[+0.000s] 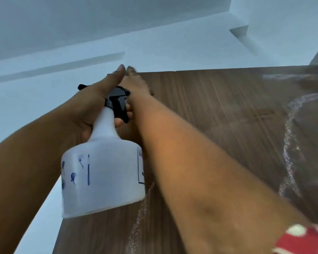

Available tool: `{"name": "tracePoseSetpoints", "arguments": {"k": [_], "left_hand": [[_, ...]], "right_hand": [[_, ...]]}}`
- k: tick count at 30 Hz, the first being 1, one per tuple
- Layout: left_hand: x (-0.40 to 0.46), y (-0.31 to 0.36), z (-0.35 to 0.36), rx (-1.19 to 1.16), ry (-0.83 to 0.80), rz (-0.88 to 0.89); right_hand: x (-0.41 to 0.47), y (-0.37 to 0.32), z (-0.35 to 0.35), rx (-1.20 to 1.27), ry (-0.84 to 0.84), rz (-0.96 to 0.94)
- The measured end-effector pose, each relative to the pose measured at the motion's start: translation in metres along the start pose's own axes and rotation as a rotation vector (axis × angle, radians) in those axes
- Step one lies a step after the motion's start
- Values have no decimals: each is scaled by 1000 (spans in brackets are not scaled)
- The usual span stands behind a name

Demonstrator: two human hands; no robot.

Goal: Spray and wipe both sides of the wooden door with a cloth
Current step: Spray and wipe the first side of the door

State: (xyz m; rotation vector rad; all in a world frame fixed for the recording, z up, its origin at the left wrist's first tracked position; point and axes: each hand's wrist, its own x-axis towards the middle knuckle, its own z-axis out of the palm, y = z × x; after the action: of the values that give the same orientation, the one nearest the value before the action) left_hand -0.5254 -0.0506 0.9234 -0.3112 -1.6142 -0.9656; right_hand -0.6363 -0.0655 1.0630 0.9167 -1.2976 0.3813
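Reaching up to wipe the top corner of the brown wood-grain door (218, 116).

The left hand (92, 105) is gripping the white plastic spray bottle (103, 173) by its neck, just left of the door; it looks light and rigid. The right hand (134, 77) is stretching to the far top edge, blurred, grip unclear; a soft cloth seems bunched there.

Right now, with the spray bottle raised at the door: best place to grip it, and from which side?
Grip the narrow neck of the spray bottle, just under the black trigger head, coming from the left side away from the door. The neck is slim enough for fingers to wrap; the body below flares wide. The left hand holds it so already, fingers at the trigger.
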Motion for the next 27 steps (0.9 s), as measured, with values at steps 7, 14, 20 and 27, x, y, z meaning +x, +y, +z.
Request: {"name": "tracePoseSetpoints", "arguments": {"k": [7, 14, 20, 27], "left_hand": [[-5, -3, -17, 61, 122, -47], [-4, -15, -1, -30, 1, -71], [-5, -15, 22, -33, -63, -81], [-9, -7, 57, -56, -79, -70]], "right_hand": [[-17, 42, -15, 102, -6, -51], [-135, 244, -32, -1, 23, 573], [-132, 172, -17, -63, 78, 573], [-173, 51, -9, 77, 49, -33]]}}
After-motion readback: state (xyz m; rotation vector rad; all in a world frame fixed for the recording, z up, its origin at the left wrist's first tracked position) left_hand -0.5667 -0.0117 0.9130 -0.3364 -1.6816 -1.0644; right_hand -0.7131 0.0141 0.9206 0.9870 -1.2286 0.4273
